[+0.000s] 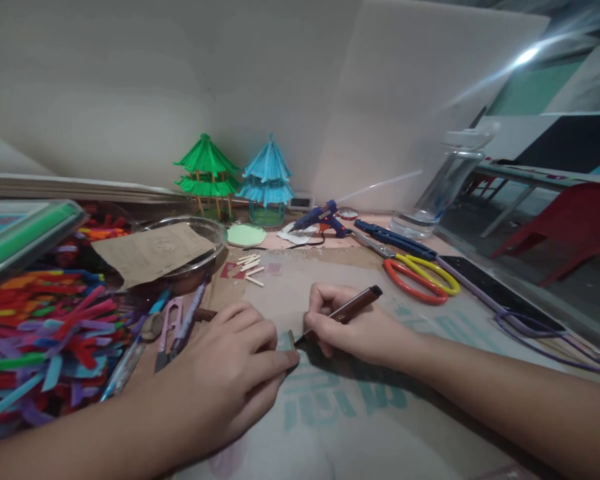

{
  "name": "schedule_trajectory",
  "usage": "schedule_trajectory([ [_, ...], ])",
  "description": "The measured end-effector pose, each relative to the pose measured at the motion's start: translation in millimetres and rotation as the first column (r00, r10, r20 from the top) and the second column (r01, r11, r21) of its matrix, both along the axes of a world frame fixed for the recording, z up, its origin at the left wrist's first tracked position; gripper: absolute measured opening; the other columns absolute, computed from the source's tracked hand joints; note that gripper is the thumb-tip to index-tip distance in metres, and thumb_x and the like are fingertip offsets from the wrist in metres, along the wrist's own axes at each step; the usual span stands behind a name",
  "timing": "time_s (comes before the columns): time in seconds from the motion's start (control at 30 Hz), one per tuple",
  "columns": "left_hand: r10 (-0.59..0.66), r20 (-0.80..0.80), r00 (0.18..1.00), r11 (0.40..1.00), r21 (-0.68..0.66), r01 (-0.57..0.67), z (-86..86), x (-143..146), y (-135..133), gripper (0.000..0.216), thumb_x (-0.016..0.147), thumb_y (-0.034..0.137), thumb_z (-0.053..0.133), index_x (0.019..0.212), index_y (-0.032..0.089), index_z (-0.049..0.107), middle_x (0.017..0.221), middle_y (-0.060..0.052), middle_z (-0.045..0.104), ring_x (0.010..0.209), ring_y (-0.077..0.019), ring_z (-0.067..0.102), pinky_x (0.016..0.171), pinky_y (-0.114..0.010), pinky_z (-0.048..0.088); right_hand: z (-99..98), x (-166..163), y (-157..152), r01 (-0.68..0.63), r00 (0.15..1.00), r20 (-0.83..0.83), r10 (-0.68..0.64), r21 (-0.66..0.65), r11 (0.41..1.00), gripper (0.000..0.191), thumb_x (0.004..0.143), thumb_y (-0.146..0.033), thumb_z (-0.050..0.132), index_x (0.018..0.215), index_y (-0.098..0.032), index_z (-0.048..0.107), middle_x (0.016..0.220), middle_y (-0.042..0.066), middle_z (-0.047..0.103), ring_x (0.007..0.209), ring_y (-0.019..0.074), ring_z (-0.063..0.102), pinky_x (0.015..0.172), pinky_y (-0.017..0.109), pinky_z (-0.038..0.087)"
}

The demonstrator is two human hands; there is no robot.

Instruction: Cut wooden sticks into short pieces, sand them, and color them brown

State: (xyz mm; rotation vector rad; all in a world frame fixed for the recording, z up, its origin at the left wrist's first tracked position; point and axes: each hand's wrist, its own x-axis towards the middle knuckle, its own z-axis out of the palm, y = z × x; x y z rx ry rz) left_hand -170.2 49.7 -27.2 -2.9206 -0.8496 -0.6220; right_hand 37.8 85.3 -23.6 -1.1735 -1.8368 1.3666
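Observation:
My right hand grips a brown marker pen, dark cap end up. Its tip touches or nearly touches a short brown-coloured stick lying on the cardboard. From the other side, my left hand bends over the board, fingers curled, with a fingertip pressing the stick's near end. Several pale short sticks lie loose beyond my left hand. Farther back are a green octagonal piece, a green two-tiered pavilion model and a blue one.
Coloured fuzzy stems are heaped at left, near pens and a pink cutter. Brown paper covers a round container. A blue glue gun, scissors, a phone and a clear bottle lie or stand beyond my right arm.

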Motion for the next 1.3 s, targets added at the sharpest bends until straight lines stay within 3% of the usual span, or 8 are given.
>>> schedule_trajectory([
  [0.23, -0.008, -0.014, 1.0, 1.0, -0.025, 0.008, 1.9, 1.1, -0.1, 0.029, 0.092, 0.014, 0.046, 0.107, 0.024, 0.068, 0.082, -0.004, 0.059, 0.08, -0.0198, 0.05, 0.075, -0.034, 0.04, 0.4, 1.2, -0.8, 0.079, 0.996, -0.045, -0.076, 0.067, 0.995, 0.018, 0.078, -0.032, 0.055, 0.068, -0.022, 0.044, 0.047, -0.007, 0.051, 0.042, 0.0076, 0.044, 0.042, 0.018, 0.032],
  [0.67, -0.016, 0.003, 1.0, 0.999, -0.03, 0.016, 0.2, 1.4, 0.4, 0.028, 0.092, 0.014, 0.047, 0.11, 0.023, 0.067, 0.081, -0.004, 0.058, 0.079, -0.0202, 0.048, 0.075, -0.034, 0.038, -0.1, 1.1, -1.2, -0.023, 1.0, -0.016, 0.023, 0.02, 1.0, 0.017, 0.075, -0.026, 0.056, 0.065, -0.022, 0.043, 0.045, -0.008, 0.051, 0.039, 0.0067, 0.041, 0.04, 0.017, 0.031],
  [1.03, -0.003, -0.014, 1.0, 1.0, -0.003, 0.002, 0.6, 0.8, -0.4, 0.027, 0.092, 0.015, 0.045, 0.107, 0.024, 0.067, 0.08, -0.003, 0.058, 0.079, -0.0203, 0.05, 0.075, -0.034, 0.04, 0.4, 0.8, 0.9, 0.049, 0.999, -0.007, -0.049, 0.056, 0.997, 0.018, 0.081, -0.028, 0.056, 0.069, -0.022, 0.045, 0.049, -0.006, 0.053, 0.044, 0.0083, 0.045, 0.045, 0.02, 0.034],
  [1.17, 0.124, 0.036, 0.992, 0.992, -0.021, -0.123, 0.7, 1.7, 0.4, 0.028, 0.088, 0.022, 0.054, 0.115, 0.02, 0.06, 0.095, -0.006, 0.063, 0.09, -0.0233, 0.056, 0.08, -0.036, 0.044, 0.9, 1.5, 0.8, 0.047, 0.999, 0.011, -0.047, 0.053, 0.997, 0.017, 0.081, -0.028, 0.055, 0.069, -0.021, 0.045, 0.049, -0.006, 0.053, 0.046, 0.009, 0.047, 0.046, 0.02, 0.035],
  [1.3, 0.271, 0.098, 0.957, 0.949, -0.191, -0.25, -5.5, 5.9, 6.1, 0.054, 0.076, 0.035, 0.072, 0.124, 0.019, 0.052, 0.113, -0.009, 0.064, 0.104, -0.0291, 0.058, 0.085, -0.041, 0.048, 1.1, 1.0, 0.6, 0.04, 0.999, 0.003, -0.04, 0.051, 0.998, 0.018, 0.08, -0.029, 0.056, 0.069, -0.021, 0.045, 0.048, -0.006, 0.052, 0.046, 0.009, 0.047, 0.047, 0.02, 0.036],
])
